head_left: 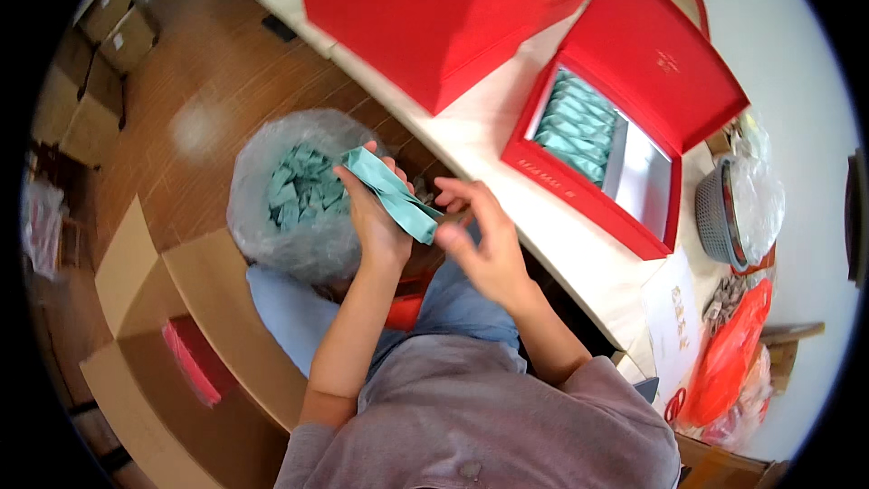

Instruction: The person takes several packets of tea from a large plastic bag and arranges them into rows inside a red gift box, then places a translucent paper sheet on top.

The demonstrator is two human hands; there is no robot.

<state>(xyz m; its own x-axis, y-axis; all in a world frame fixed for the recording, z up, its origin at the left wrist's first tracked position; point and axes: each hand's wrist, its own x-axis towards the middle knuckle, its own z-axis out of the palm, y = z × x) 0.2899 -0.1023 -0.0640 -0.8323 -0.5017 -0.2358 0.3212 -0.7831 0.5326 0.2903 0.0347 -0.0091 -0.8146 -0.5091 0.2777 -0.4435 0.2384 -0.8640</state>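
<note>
My left hand (375, 217) holds a long, folded teal piece (389, 190) aslant, palm beneath it and fingers curled round its far side. My right hand (475, 235) is beside the piece's lower end, fingers bent and apart; whether its thumb touches the piece is unclear. Beyond and left of my hands, a translucent plastic-lined container (256, 145) holds a heap of teal pieces (303, 183). On the table to the right, an open red box (656, 231) holds a row of several teal pieces (577, 124) beside a silvery section (638, 186).
Red boxes (380, 9) stand on the cream table (570, 281). At right are a grey basket (715, 217), red bag (733, 353) and paper (670, 317). An open carton (204, 290) sits lower left; stacked cartons (100, 63) stand at far left.
</note>
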